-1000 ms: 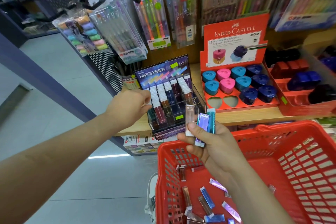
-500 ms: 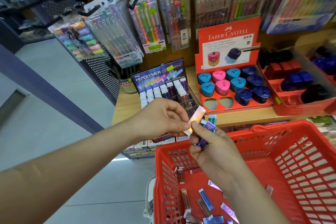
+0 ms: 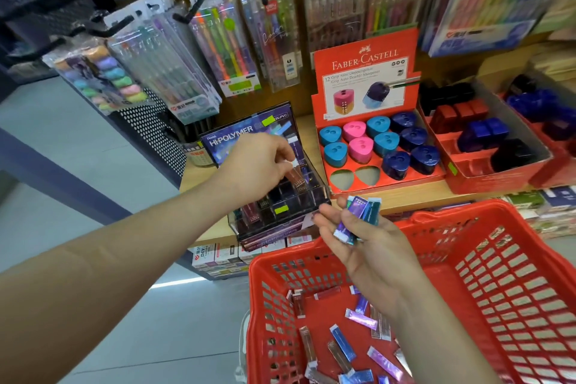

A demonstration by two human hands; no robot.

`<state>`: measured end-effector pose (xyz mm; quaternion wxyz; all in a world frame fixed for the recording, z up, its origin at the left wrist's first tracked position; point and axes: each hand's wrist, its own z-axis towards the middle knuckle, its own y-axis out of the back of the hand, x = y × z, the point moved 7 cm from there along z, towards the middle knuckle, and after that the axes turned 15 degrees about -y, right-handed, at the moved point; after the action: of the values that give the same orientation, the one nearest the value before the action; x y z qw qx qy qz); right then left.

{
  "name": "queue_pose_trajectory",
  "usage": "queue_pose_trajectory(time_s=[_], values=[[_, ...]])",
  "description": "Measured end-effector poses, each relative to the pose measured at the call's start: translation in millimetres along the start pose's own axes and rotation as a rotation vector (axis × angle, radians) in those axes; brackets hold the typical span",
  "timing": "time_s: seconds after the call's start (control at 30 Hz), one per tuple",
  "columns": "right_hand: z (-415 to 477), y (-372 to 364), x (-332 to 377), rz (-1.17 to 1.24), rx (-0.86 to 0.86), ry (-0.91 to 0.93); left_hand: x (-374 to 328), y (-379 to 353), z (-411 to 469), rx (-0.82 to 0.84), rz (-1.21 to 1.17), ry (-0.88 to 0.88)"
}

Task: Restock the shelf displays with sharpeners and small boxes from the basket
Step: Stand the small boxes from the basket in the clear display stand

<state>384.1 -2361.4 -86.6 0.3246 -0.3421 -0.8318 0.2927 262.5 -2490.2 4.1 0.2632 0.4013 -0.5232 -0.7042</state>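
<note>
My left hand (image 3: 255,165) has moved from my right hand (image 3: 371,246) to the clear compartmented Hi-Polymer display case (image 3: 280,196), fingers pinching one small pinkish foil box (image 3: 294,173) above a slot. Right-hand fingers clasp several purple and teal foil boxes (image 3: 358,217) over the red plastic basket (image 3: 530,290); one insertion follows, more remain.

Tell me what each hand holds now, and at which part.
The left hand pinches one small box by its white top end, over the display case. The right hand clasps a few small boxes around their lower halves.
</note>
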Motion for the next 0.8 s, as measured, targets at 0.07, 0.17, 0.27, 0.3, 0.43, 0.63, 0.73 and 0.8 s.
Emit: queue_pose_trajectory(time_s=[0.07,0.17,0.27,0.3,0.43,0.63,0.73,0.8], values=[[1,2,-1,-0.02,-0.015,-0.001,-6,-5,5,0.006,0.098,-0.074],[2,4,-1,-0.014,-0.016,-0.006,-11,-16,10,0.043,0.212,-0.162],[3,2,0,-0.004,0.01,-0.011,-12,-23,14,0.084,0.314,-0.228],[2,1,1,-0.018,0.021,-0.013,-13,-25,14,0.095,0.335,-0.252],[-1,-3,3,-0.073,0.07,-0.009,-16,-34,11,0.132,0.371,-0.321],[-4,-5,5,-0.127,0.078,0.008,-19,-24,8,0.055,0.29,-0.231],[-4,-8,5,-0.163,0.073,0.015,-25,-21,1,0.028,-0.223,0.013],[-5,-9,6,-0.177,0.061,0.039,-37,-39,-13,0.219,-0.677,0.223]])
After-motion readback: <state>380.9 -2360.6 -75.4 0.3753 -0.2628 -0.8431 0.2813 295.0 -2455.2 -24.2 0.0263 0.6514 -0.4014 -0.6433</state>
